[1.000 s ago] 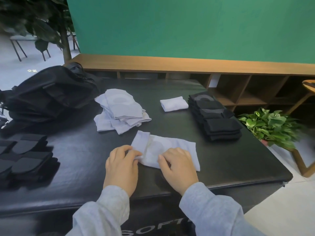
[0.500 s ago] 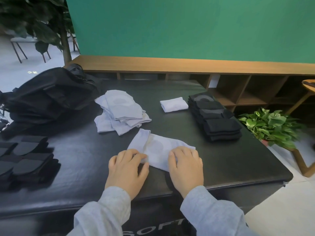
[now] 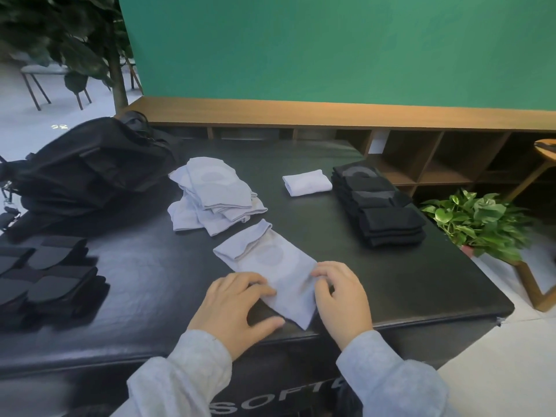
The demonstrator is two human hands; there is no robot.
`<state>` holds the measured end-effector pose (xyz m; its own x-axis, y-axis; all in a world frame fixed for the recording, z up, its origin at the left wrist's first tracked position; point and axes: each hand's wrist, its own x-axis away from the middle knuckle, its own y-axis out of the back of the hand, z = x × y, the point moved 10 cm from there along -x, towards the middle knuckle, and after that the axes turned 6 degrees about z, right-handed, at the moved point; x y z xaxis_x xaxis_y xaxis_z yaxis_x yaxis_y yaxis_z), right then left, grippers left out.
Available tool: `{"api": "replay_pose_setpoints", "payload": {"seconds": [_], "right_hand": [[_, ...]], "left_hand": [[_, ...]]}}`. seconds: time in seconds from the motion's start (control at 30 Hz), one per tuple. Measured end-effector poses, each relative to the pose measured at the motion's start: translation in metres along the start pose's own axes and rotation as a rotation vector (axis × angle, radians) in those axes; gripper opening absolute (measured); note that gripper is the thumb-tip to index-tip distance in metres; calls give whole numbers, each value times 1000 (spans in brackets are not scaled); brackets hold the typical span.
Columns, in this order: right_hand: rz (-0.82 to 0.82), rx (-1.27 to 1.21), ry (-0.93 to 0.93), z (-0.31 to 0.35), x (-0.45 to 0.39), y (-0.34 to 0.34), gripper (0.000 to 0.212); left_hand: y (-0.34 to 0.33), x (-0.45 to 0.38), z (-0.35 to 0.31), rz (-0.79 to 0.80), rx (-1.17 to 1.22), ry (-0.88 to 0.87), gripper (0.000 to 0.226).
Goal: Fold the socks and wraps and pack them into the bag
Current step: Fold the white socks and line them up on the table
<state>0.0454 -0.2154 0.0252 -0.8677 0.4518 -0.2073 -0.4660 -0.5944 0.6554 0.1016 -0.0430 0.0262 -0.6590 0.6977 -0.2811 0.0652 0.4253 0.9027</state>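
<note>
White sock [image 3: 270,266] flat btwn hands; left hand [image 3: 234,305] fingers pressing edge, right hand [image 3: 341,296] seemingly pinching corner.

Black fabric bag [image 3: 90,170], upper left: cut by left edge. Dark folded wraps stack [image 3: 45,272], lower left: blurred, cropped. Pale grey sock [image 3: 270,266], centre: near end partly under right hand [image 3: 341,299]. Round wooden stool [image 3: 546,152], right: cropped.
</note>
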Motion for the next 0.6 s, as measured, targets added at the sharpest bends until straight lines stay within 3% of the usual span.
{"api": "replay_pose_setpoints", "payload": {"seconds": [0.13, 0.6], "right_hand": [[51, -83, 68, 5, 5, 2, 34], [373, 89, 239, 14, 12, -16, 50]], "left_hand": [[-4, -1, -3, 89, 10, -2, 61], [-14, 8, 8, 206, -23, 105, 74]]}}
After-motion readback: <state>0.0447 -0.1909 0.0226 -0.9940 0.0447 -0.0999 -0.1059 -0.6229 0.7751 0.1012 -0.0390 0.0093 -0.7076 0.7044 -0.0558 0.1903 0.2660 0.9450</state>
